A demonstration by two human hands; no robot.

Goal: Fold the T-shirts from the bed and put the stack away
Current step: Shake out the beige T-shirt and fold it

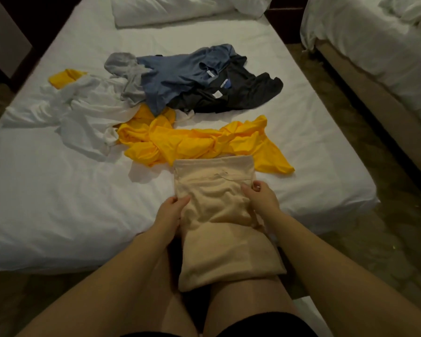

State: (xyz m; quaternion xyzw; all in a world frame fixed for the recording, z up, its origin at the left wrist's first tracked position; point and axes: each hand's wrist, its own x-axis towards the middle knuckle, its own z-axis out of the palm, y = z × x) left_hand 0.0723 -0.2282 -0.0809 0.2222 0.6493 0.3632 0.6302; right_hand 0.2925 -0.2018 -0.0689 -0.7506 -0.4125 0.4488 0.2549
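A beige T-shirt [219, 210] lies folded into a long strip, its far end on the bed [58, 190] and its near end draped over my knee. My left hand [171, 212] grips its left edge and my right hand [260, 195] grips its right edge, both about midway along. Behind it sprawls a crumpled yellow T-shirt [192, 142]. Farther back lie a white T-shirt [83, 110], a grey one [129, 76], a blue one [175, 76] and a black one [241, 93], all unfolded. Another yellow piece [63, 77] pokes out at the far left.
White pillows [180, 8] sit at the head of the bed. A second bed [374, 45] with rumpled white linen stands to the right across a narrow floor gap [350, 154]. A dark piece of furniture [3, 45] is at the far left.
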